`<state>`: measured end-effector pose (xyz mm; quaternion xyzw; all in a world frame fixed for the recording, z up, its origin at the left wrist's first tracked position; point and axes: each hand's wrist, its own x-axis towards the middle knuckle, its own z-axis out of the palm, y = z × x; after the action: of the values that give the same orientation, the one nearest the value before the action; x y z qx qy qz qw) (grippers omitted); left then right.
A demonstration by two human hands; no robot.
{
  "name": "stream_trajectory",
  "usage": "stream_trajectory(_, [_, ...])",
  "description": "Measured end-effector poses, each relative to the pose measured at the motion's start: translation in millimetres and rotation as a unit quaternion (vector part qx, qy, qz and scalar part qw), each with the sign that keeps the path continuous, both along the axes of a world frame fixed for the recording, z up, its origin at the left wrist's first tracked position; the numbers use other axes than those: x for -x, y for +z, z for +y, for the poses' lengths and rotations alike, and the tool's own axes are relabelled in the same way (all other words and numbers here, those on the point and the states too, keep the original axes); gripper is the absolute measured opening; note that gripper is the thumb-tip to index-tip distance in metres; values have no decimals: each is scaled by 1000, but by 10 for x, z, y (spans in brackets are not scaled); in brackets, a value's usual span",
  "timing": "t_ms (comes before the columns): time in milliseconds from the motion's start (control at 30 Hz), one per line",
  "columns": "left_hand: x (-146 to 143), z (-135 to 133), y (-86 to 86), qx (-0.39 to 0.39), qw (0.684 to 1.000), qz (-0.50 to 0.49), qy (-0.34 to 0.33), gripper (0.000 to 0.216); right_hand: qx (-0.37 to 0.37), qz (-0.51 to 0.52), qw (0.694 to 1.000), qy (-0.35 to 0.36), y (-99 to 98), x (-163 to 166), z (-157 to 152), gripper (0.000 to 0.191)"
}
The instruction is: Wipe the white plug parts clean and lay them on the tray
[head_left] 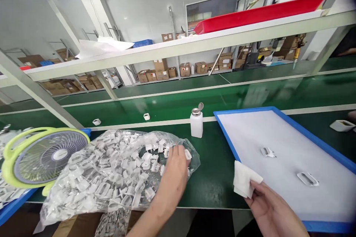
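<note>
My left hand (174, 170) reaches into the open end of a clear plastic bag (111, 170) full of small white plastic parts, its fingers curled among the parts at the bag's right side. My right hand (268, 207) pinches a folded white cloth (244, 180) at the near left corner of a blue-rimmed tray (222, 126) lined with white foam. Two white parts lie on the foam, one (267, 152) nearer the middle and one (307, 179) further right.
A white dispenser bottle (196, 121) with a metal top stands on the green belt behind the bag. A yellow-green fan (41, 157) sits at the left. Two loose white parts (96, 122) (146, 116) lie further back. A small white tray (342, 125) is at far right. A shelf with a red tray (261, 13) runs overhead.
</note>
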<state>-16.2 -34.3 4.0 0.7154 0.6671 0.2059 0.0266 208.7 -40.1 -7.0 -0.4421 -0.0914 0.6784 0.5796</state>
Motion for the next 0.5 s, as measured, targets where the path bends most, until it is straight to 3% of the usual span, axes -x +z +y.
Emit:
stream_trajectory(100, [-334, 37, -98, 91, 984, -143, -55, 28, -19, -21, 1000, -12, -61, 45, 20, 35])
stream_trajectory(200, [-489, 79, -338, 149, 967, -191, -80, 39, -11, -47, 998, -28, -97, 102, 34, 35])
stream_trajectory(300, [-454, 91, -513, 159, 966, -180, -92, 33, 2, -67, 995, -68, -135, 148, 24, 42])
stream_trajectory(400, [-360, 68, -555, 159, 958, -213, -106, 29, -12, -79, 993, -92, -213, 183, -6, 41])
stream_trajectory(500, [-323, 53, -543, 160, 940, -284, -106, 47, -25, -102, 990, -96, -311, 228, -30, 38])
